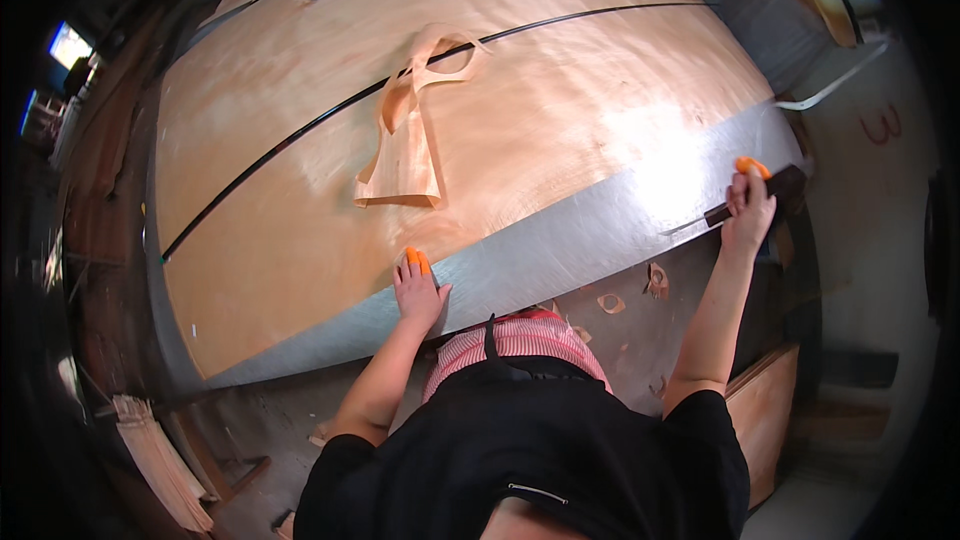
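My left hand [420,295] rests with its fingers stretched out on the near edge of a large thin sheet of wood veneer [280,240], where it meets the bare grey metal tabletop [530,265]. Orange covers sit on some of its fingertips. Over at the right end of the table, my right hand [750,215] is closed around a knife [716,215] with a dark handle, its thin blade pointing left above the metal. Orange also shows on a finger of that hand. Beyond my left hand, a curled veneer offcut [408,165] with a hole lies on the sheet.
A black strip [300,128] runs across the veneer. Beside my right hand is a dark brown block [787,186]. Veneer scraps [611,303] litter the floor. A bundle of thin wood strips [160,460] stands lower left, and a wood panel [765,420] leans lower right.
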`<state>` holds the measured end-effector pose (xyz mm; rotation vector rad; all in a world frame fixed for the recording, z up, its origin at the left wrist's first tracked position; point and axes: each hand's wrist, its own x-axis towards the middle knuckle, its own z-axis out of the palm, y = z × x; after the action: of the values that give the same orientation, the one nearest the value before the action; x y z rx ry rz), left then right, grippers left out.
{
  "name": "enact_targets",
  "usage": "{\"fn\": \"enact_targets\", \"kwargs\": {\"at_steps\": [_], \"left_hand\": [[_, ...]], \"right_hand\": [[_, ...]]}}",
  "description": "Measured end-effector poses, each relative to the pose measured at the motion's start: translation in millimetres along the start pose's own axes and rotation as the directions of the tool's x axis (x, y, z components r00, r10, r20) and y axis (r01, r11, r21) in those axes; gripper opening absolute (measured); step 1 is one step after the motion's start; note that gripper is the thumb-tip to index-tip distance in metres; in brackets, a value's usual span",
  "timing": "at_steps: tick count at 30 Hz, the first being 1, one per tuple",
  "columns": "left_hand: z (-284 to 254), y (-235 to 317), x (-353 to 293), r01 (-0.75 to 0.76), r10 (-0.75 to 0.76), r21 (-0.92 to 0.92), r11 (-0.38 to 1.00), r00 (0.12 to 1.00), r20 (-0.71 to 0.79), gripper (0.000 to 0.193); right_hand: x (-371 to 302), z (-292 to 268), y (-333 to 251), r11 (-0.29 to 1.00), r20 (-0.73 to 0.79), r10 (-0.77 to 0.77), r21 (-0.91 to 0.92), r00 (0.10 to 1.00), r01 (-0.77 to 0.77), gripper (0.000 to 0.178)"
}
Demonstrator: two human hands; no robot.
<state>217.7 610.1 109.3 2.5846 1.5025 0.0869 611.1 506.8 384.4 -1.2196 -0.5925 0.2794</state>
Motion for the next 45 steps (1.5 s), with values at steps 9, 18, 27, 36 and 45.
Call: {"fn": "enact_targets", "kwargs": {"at_steps": [9,18,27,36,45], "left_hand": [[-8,6,2,0.023,-0.026,-0.069,0.997,0.999,-0.041,0.077],[5,2,-2,0.066,-0.101,-0.242,0.968,0.986,-0.132,0.071],[3,3,2,0.135,-0.175,-0.271,0.953,0.976,-0.130,0.068],[12,5,-10,0.217,-0.258,-0.321,0.922,0.961,-0.094,0.072],[19,15,-5,0.268,-0.321,-0.361,0.893,0.943,-0.093,0.080]], "right_hand": [[47,-58,182,0.720,-0.052,0.618,0.438,0.784,-0.538,0.016],[-30,20,130,0.603,0.548,0.741,-0.797,0.388,-0.025,0.020],[-165,131,253,0.748,0.748,0.662,-0.658,0.034,-0.089,0.034],[-200,192,308,0.759,0.696,0.592,-0.651,0.407,0.008,0.026],[-196,191,320,0.786,0.712,0.578,-0.617,0.398,-0.039,0.027]]}}
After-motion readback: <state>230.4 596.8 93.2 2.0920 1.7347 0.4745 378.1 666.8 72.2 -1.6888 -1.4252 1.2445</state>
